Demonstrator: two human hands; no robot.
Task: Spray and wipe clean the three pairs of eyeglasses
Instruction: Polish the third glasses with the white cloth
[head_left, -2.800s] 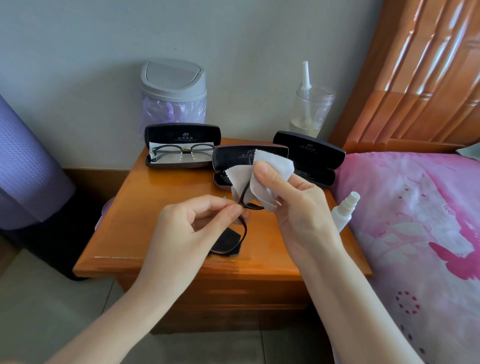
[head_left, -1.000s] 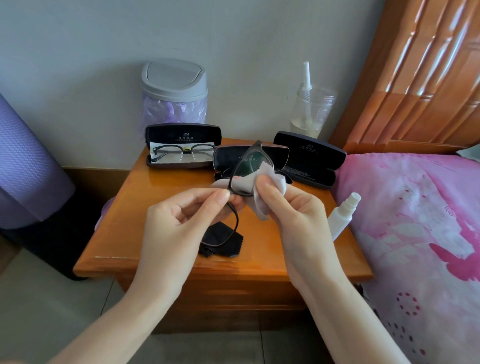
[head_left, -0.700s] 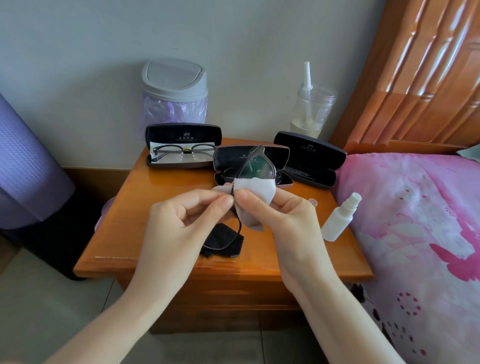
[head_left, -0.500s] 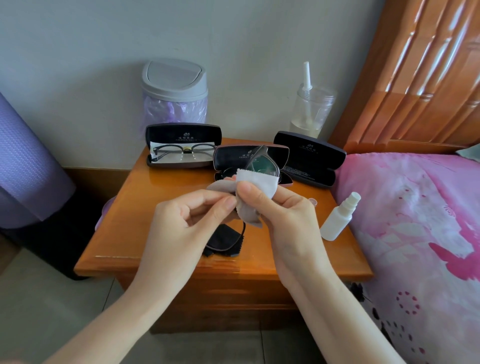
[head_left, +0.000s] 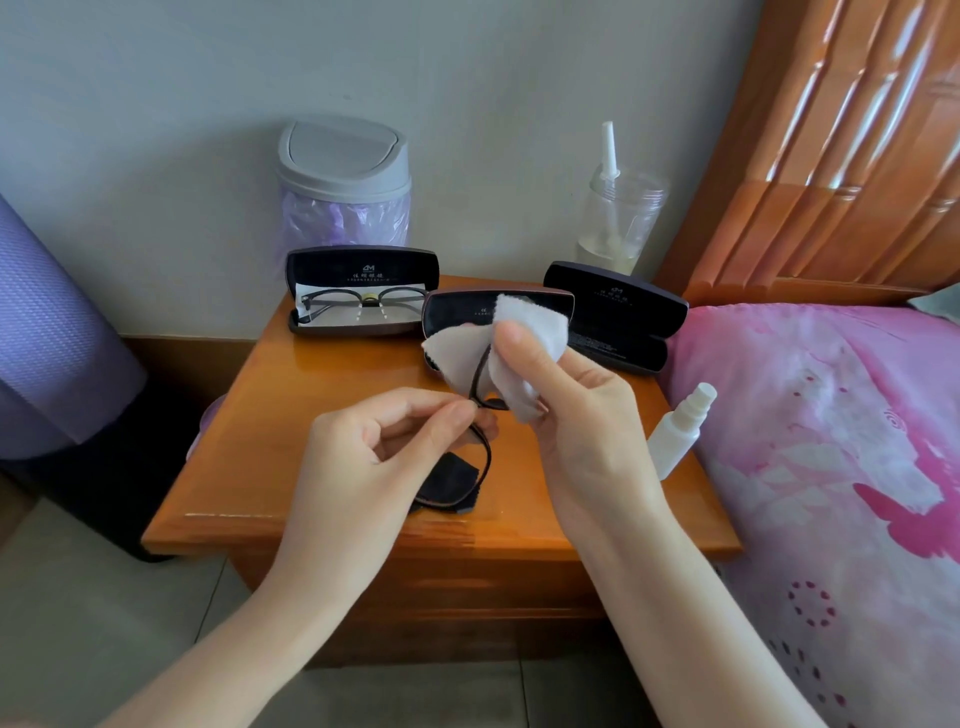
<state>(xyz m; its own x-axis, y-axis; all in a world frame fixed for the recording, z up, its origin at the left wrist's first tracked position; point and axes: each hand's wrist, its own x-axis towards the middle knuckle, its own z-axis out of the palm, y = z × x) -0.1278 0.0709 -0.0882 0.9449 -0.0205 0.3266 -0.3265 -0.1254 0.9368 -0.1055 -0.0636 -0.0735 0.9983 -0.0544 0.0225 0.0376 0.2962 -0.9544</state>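
Evidently wiping is in hand: above the wooden counter (head_left: 311, 415), the right grip (head_left: 582, 415) pinches the white cloth (head_left: 530, 327) around one lens of the dark glasses (head_left: 489, 460), while the left grip (head_left: 374, 457) pinches them near the bridge. Next, I judge, the other lens wants gentle rubbing. Their rim is slim, dark, held edgewise.

Nightstand (head_left: 322, 415), rear: left case (head_left: 363, 262) holding glasses (head_left: 363, 304), middle case (head_left: 457, 312), right case (head_left: 618, 312). Bin (head_left: 343, 166) behind left case, jar (head_left: 618, 218) behind right case. Spray bottle (head_left: 675, 431) at right edge.
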